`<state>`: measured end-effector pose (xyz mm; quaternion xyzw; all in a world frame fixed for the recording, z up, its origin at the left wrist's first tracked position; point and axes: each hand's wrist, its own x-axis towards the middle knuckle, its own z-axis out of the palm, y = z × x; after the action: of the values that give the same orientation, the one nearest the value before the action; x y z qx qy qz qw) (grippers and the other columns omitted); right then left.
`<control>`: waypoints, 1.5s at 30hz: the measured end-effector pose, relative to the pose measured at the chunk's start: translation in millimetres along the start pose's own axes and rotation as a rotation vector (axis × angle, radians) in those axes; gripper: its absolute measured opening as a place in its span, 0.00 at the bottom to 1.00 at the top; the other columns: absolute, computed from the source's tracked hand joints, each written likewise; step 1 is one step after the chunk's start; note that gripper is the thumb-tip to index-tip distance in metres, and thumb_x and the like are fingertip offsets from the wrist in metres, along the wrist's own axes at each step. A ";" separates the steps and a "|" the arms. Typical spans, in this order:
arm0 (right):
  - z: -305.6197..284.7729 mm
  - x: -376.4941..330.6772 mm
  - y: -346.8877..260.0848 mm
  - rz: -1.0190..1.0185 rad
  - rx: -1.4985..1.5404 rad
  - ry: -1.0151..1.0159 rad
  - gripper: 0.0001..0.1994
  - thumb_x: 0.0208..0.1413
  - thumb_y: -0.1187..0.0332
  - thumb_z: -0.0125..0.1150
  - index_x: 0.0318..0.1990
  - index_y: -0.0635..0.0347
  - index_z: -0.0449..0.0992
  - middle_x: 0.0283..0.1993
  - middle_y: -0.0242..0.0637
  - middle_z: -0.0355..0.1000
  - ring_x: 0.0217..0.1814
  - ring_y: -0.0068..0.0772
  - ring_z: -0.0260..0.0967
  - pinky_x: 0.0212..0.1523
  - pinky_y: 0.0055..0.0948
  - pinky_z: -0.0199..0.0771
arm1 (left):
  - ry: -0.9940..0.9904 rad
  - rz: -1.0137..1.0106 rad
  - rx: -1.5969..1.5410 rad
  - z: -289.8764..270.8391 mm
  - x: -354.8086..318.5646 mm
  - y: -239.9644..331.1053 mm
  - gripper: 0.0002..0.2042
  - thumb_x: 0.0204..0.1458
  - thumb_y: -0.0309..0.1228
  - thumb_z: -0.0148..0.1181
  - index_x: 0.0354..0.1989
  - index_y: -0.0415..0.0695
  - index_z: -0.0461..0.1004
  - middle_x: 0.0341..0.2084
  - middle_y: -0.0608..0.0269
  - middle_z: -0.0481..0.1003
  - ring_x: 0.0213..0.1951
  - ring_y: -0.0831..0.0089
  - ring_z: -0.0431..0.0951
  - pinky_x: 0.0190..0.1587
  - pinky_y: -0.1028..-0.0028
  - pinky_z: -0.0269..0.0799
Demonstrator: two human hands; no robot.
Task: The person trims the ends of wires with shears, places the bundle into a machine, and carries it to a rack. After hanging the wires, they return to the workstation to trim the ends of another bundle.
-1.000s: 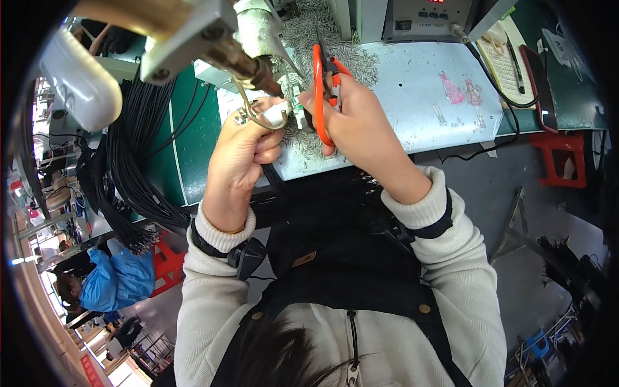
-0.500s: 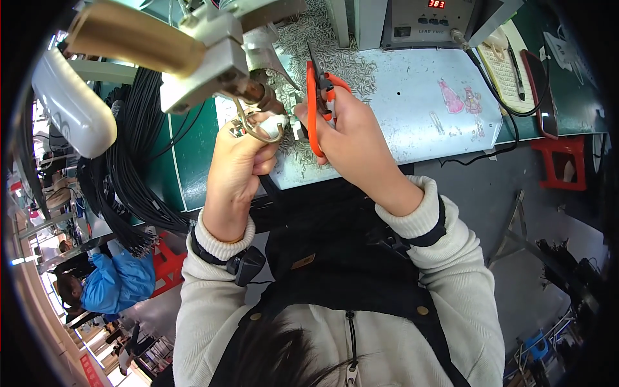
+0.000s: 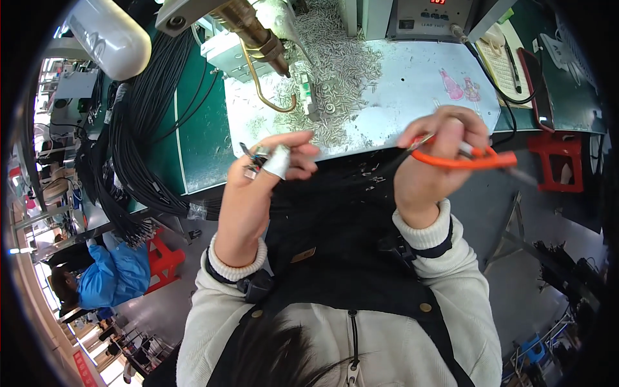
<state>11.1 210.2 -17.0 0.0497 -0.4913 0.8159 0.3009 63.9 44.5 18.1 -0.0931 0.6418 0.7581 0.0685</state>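
Observation:
Above the front edge of the bench, my left hand [image 3: 258,174] has its fingers half curled, with white tape round the thumb. Small metal connectors [image 3: 251,171] with bits of coloured wire sit between its thumb and forefinger. My right hand [image 3: 438,145], off to the right, grips orange-handled pliers [image 3: 464,160]; their jaws are blurred and point right. A metal-tipped black cable [image 3: 418,143] is at its fingertips. Beyond the hands stand a brass-coloured nozzle [image 3: 274,57], a curved copper tube [image 3: 261,93] and a small metal fixture [image 3: 308,97].
Many tiny metal pins [image 3: 342,64] cover part of the white board [image 3: 406,84]. Bundled black cables [image 3: 142,129] hang over the left side. A control box [image 3: 429,19], notepad [image 3: 509,71] and phone [image 3: 543,97] lie beyond. A person in blue [image 3: 116,274] sits at left.
Both hands have drawn back from the fixture toward me and moved apart. The right hand has swung right with the pliers, now turned sideways, and a cable end shows at its fingers.

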 end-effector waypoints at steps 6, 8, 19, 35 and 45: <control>1.7 0.3 -31.7 -0.021 -0.335 -0.819 0.05 0.48 0.75 0.55 0.33 0.65 0.69 0.18 0.33 0.65 0.18 0.19 0.63 0.18 0.17 0.61 | -0.227 -0.076 0.078 -0.4 -8.9 -14.6 0.10 0.51 0.24 0.46 0.41 0.35 0.68 0.31 0.62 0.71 0.33 0.77 0.70 0.37 0.80 0.64; 2.7 -5.8 -21.2 -0.148 -0.449 -0.951 0.04 0.46 0.75 0.57 0.30 0.65 0.70 0.18 0.33 0.66 0.18 0.18 0.63 0.19 0.16 0.61 | -0.300 -0.073 0.132 -1.3 -12.3 -20.6 0.09 0.50 0.21 0.47 0.39 0.36 0.68 0.31 0.62 0.70 0.33 0.78 0.70 0.37 0.81 0.64; 6.2 -2.8 -25.8 1.197 -0.126 -0.832 0.10 0.51 0.66 0.54 0.23 0.64 0.69 0.18 0.33 0.66 0.13 0.16 0.59 0.11 0.15 0.55 | 0.028 0.469 0.426 0.8 -17.9 -19.7 0.10 0.40 0.14 0.56 0.33 0.36 0.69 0.25 0.65 0.68 0.28 0.82 0.68 0.31 0.84 0.63; -0.1 -6.7 -14.3 -0.530 -0.738 -1.108 0.14 0.35 0.72 0.58 0.35 0.47 0.74 0.18 0.26 0.61 0.14 0.20 0.58 0.13 0.18 0.54 | -0.073 -0.228 -0.084 -14.4 -10.9 -5.9 0.08 0.40 0.17 0.55 0.30 0.39 0.68 0.22 0.69 0.68 0.15 0.92 0.56 0.14 0.88 0.45; -6.9 -18.8 -20.1 -0.497 -0.785 -1.081 0.09 0.39 0.76 0.56 0.32 0.58 0.71 0.20 0.25 0.65 0.16 0.15 0.61 0.15 0.15 0.57 | -0.122 -0.210 -0.092 -12.5 -17.2 -9.6 0.08 0.41 0.18 0.54 0.32 0.38 0.68 0.24 0.68 0.69 0.17 0.92 0.59 0.16 0.90 0.48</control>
<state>38.7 214.4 -12.1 0.4456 -0.8035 0.3472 0.1880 83.4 34.0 10.8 -0.1166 0.5877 0.7797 0.1822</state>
